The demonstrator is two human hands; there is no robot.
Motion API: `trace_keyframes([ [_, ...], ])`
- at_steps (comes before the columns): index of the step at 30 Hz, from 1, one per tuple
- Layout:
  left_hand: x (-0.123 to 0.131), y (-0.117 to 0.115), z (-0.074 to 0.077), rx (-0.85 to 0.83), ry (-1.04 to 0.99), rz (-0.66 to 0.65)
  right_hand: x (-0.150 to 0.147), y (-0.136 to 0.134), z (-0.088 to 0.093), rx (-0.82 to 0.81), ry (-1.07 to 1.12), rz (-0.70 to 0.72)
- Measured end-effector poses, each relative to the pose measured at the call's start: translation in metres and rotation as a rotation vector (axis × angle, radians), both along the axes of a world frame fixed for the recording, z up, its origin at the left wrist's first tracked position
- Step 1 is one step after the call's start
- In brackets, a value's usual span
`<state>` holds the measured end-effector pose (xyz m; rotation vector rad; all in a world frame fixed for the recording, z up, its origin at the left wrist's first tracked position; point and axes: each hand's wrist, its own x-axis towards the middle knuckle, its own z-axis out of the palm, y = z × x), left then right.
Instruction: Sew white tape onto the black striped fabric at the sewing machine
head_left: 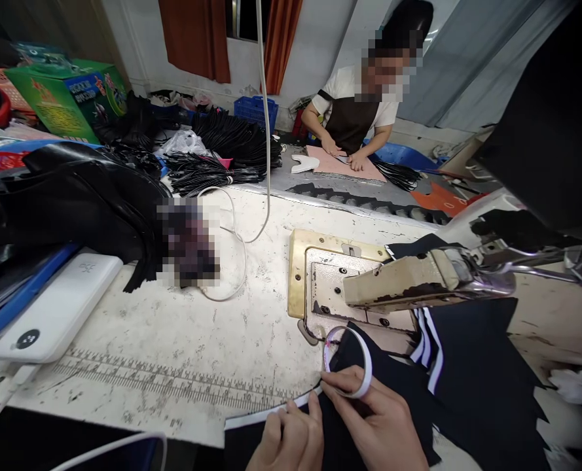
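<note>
My right hand (376,422) is closed on a roll of white tape (366,366), pinching the strip at the edge of a black piece of material (275,451). A white strip (251,420) runs along that curved edge. Beside it, my left hand (291,438) has curled fingers pressed together on the strip and the edge under it. More black pieces (482,353) with white-edged strips lie to the right, under the sewing machine arm (399,284). Whether the pieces are leather or cloth I cannot make out.
A printed ruler (173,386) crosses the white table (163,340). At left are a white power bank (59,307), cables and a black heap (74,203). The machine's metal plate (298,275) lies ahead. Across the table a co-worker (354,124) handles a pink board (327,163).
</note>
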<state>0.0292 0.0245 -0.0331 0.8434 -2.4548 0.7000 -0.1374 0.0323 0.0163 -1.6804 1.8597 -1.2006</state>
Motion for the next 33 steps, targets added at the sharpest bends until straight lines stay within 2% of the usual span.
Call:
trace_keyframes([
  [6,-0.002,0.001,-0.001,0.049,0.056,-0.026,0.001,0.000,-0.005,0.060,0.026,-0.033],
  [12,-0.038,0.016,-0.024,0.009,0.426,0.016,-0.006,0.002,-0.014,0.275,0.003,0.017],
  [15,-0.044,0.021,-0.031,-0.002,0.395,0.031,-0.010,0.001,-0.005,0.369,-0.085,0.059],
  [20,-0.027,0.019,-0.025,-0.013,0.315,0.015,-0.020,-0.007,0.016,0.518,-0.444,0.112],
  [22,-0.023,0.017,-0.021,-0.004,0.309,0.027,-0.028,-0.010,0.015,0.462,-0.449,0.082],
  [27,-0.027,0.015,-0.015,-0.002,0.316,0.050,-0.040,-0.017,-0.004,0.155,-0.136,0.007],
  [33,-0.032,0.012,-0.013,-0.005,0.273,0.062,-0.036,-0.024,-0.010,0.030,0.059,0.026],
])
